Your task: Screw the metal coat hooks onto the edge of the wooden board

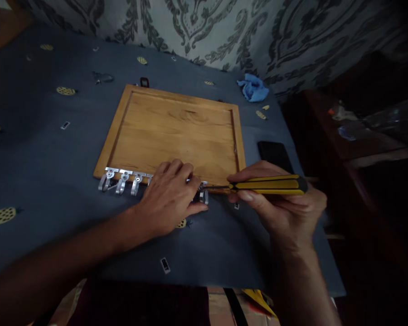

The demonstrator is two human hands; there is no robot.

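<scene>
A wooden framed board [177, 131] lies on the cloth, with a row of metal hooks [123, 181] along its near edge. My left hand [172, 194] is bent over this row, its fingers curled on the board's edge and its thumb beside a hook at the right end; it covers the middle hooks. In my right hand [279, 203] is a yellow-and-black screwdriver [268, 184], gripped by the handle. Its shaft points left, and the tip reaches the rightmost hook by my left fingers. I cannot make out exactly where the tip sits.
Beyond the board are a dark metal loop [144, 82], pliers [102, 78] and a crumpled blue cloth [253, 88]. A black phone-like slab [275, 154] lies at the right. A blue tablecloth [47, 172] with pineapple prints covers the table, which ends at a patterned wall [204, 27].
</scene>
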